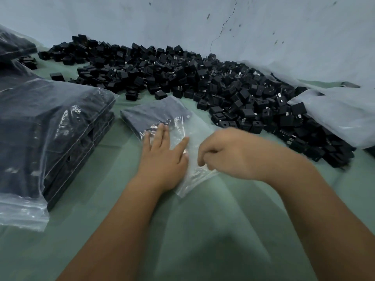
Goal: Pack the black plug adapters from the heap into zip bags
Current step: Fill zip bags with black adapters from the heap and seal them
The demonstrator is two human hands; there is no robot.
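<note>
A clear zip bag [158, 116] filled with black plug adapters lies flat on the green cloth in the middle. My left hand [162, 157] presses flat on the bag's near end, fingers spread. My right hand [229, 155] is curled beside it, fingertips pinching the bag's open edge [194, 175]. A long heap of loose black plug adapters [203, 82] stretches behind the bag from the far left to the right.
A stack of filled bags [50, 134] sits at the left, with another filled bag [14, 43] at the far left corner. Empty plastic bags [334, 114] lie at the right over the heap. A pale wall [182, 21] stands behind. Green cloth [203, 230] covers the surface.
</note>
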